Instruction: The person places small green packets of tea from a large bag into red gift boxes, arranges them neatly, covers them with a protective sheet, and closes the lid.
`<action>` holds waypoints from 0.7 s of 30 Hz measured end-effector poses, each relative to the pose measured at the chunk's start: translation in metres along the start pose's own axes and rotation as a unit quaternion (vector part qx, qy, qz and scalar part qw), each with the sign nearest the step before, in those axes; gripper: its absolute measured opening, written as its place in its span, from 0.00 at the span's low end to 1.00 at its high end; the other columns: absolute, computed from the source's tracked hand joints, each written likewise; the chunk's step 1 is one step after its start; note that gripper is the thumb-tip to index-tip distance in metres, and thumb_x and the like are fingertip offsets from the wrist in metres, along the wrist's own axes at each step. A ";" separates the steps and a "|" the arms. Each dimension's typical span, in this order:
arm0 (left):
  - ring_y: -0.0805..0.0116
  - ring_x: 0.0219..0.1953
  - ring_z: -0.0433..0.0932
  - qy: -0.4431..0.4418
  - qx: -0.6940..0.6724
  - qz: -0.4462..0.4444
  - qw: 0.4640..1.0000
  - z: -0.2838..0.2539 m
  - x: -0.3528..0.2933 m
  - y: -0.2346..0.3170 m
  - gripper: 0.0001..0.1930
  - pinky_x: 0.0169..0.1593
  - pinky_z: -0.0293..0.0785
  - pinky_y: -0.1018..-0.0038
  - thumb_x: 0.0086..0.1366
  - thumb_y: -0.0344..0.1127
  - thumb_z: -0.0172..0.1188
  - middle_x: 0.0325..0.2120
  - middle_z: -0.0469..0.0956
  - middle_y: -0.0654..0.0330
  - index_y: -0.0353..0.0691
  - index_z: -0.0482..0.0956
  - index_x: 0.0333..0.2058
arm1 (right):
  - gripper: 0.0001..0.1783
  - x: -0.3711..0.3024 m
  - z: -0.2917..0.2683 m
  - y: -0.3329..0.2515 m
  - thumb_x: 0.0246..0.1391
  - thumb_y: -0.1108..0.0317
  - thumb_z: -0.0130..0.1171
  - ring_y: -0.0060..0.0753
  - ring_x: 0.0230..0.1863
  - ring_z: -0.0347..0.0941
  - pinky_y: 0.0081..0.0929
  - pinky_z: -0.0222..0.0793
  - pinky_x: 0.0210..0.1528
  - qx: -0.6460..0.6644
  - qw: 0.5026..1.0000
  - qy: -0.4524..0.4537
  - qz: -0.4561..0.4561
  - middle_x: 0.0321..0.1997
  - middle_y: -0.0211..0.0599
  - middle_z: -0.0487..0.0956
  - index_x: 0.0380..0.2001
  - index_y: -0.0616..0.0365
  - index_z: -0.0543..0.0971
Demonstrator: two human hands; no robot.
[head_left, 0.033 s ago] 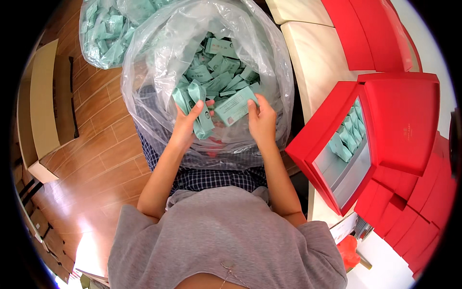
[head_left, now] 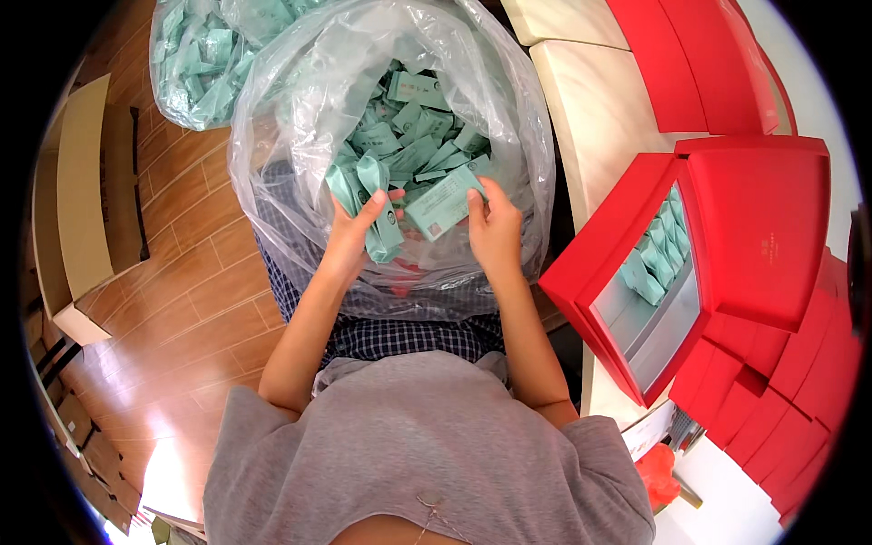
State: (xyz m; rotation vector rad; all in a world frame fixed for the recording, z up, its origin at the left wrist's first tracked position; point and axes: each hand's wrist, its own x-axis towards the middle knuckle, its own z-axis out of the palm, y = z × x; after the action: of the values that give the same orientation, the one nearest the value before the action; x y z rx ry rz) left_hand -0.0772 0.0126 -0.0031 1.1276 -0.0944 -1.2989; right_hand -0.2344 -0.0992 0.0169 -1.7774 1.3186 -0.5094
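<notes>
My left hand (head_left: 352, 234) is closed on a couple of mint-green sachets (head_left: 381, 232), pinched upright with the thumb across them. Between the thumb and fingers of my right hand (head_left: 496, 224) is another mint-green sachet (head_left: 445, 202), its flat printed face turned up. Both hands are inside the mouth of a large clear plastic bag (head_left: 304, 100) on my lap. Many loose sachets of the same kind (head_left: 418, 150) lie in a heap in the bag, just beyond my fingers. To the right, an open red box (head_left: 590, 241) contains a row of similar sachets (head_left: 656, 259) along one side of its pale interior.
Another clear bag of green sachets (head_left: 204, 68) stands at the far left on the wooden floor (head_left: 195, 250). An open cardboard carton (head_left: 86, 191) is at the left edge. Red boxes (head_left: 772, 400) are stacked at right, beside a cream padded surface (head_left: 595, 109).
</notes>
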 end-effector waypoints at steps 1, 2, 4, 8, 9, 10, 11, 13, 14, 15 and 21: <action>0.61 0.48 0.74 0.000 -0.002 0.001 1.000 -0.003 0.002 -0.004 0.35 0.47 0.74 0.66 0.61 0.47 0.62 0.49 0.70 0.49 0.40 0.53 0.59 | 0.12 0.000 0.000 -0.002 0.57 0.66 0.54 0.40 0.19 0.71 0.35 0.64 0.23 -0.053 0.997 -0.009 -0.055 0.19 0.45 0.74 0.42 0.62 0.75; 0.61 0.48 0.73 -0.005 0.066 0.051 0.996 -0.007 0.005 -0.011 0.39 0.49 0.73 0.66 0.60 0.43 0.63 0.50 0.68 0.49 0.43 0.47 0.61 | 0.14 -0.001 0.001 -0.005 0.58 0.65 0.54 0.28 0.15 0.68 0.30 0.61 0.20 -0.105 0.988 -0.019 -0.111 0.17 0.39 0.73 0.42 0.63 0.76; 0.61 0.56 0.66 -0.024 0.218 0.127 0.967 -0.003 0.003 -0.016 0.49 0.58 0.63 0.67 0.59 0.37 0.64 0.55 0.61 0.50 0.44 0.33 0.66 | 0.15 -0.002 0.004 -0.014 0.59 0.64 0.54 0.25 0.15 0.68 0.29 0.61 0.19 -0.114 0.987 -0.048 -0.107 0.17 0.35 0.73 0.44 0.63 0.75; 0.61 0.60 0.59 -0.047 0.136 0.096 0.985 0.007 -0.004 -0.034 0.50 0.62 0.57 0.66 0.60 0.41 0.64 0.59 0.57 0.52 0.45 0.32 0.67 | 0.18 -0.003 0.018 -0.039 0.59 0.63 0.54 0.24 0.17 0.70 0.26 0.64 0.22 0.088 0.979 -0.178 0.036 0.19 0.31 0.75 0.48 0.63 0.74; 0.61 0.60 0.59 -0.048 0.138 0.098 0.984 0.006 -0.005 -0.034 0.50 0.62 0.57 0.66 0.60 0.41 0.64 0.59 0.57 0.52 0.45 0.32 0.67 | 0.18 -0.002 0.016 -0.038 0.59 0.63 0.54 0.24 0.17 0.70 0.26 0.64 0.22 0.090 0.980 -0.177 0.033 0.19 0.31 0.75 0.48 0.63 0.74; 0.61 0.60 0.59 -0.048 0.103 0.088 0.990 0.004 -0.007 -0.034 0.50 0.62 0.57 0.66 0.60 0.41 0.63 0.59 0.56 0.52 0.45 0.31 0.67 | 0.19 -0.002 0.014 -0.035 0.60 0.61 0.53 0.24 0.23 0.71 0.25 0.66 0.26 0.181 0.960 -0.208 0.058 0.24 0.33 0.76 0.49 0.63 0.73; 0.61 0.61 0.59 -0.048 0.068 0.077 0.994 0.002 -0.009 -0.032 0.50 0.61 0.58 0.66 0.61 0.41 0.63 0.60 0.56 0.52 0.46 0.30 0.67 | 0.20 -0.001 0.013 -0.033 0.61 0.60 0.52 0.25 0.28 0.73 0.23 0.68 0.30 0.270 0.929 -0.237 0.083 0.29 0.34 0.77 0.50 0.63 0.72; 0.62 0.61 0.59 -0.047 0.052 0.077 0.995 0.015 -0.018 -0.016 0.51 0.61 0.58 0.66 0.61 0.41 0.62 0.60 0.55 0.52 0.46 0.28 0.67 | 0.22 -0.008 0.011 -0.031 0.62 0.58 0.51 0.26 0.37 0.72 0.23 0.68 0.37 0.179 0.966 -0.184 0.014 0.37 0.37 0.76 0.52 0.63 0.71; 0.62 0.61 0.58 -0.052 0.039 0.105 0.992 0.020 -0.022 -0.010 0.50 0.61 0.59 0.66 0.61 0.41 0.62 0.60 0.55 0.52 0.45 0.29 0.67 | 0.24 -0.013 0.010 -0.030 0.63 0.56 0.50 0.27 0.46 0.71 0.23 0.67 0.45 0.082 0.987 -0.130 -0.052 0.45 0.40 0.75 0.55 0.63 0.69; 0.62 0.61 0.58 -0.057 0.025 0.134 0.989 0.025 -0.025 -0.004 0.50 0.61 0.59 0.65 0.61 0.40 0.62 0.60 0.55 0.53 0.45 0.30 0.67 | 0.24 -0.018 0.010 -0.030 0.63 0.56 0.50 0.27 0.46 0.71 0.23 0.67 0.45 0.082 0.987 -0.125 -0.053 0.45 0.40 0.75 0.55 0.63 0.69; 0.55 0.61 0.58 -0.137 0.318 0.310 0.885 0.040 -0.031 0.009 0.38 0.61 0.57 0.62 0.61 0.50 0.56 0.59 0.56 0.47 0.35 0.51 0.62 | 0.35 -0.053 -0.020 -0.049 0.60 0.52 0.54 0.30 0.56 0.66 0.26 0.63 0.55 0.342 0.896 -0.261 0.113 0.57 0.46 0.70 0.60 0.66 0.62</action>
State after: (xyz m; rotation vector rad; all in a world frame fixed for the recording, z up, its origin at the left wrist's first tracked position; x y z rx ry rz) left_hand -0.1065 0.0119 0.0393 1.2943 -1.0753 -0.8361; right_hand -0.2404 -0.0537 0.0765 -1.0476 0.8034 -0.2809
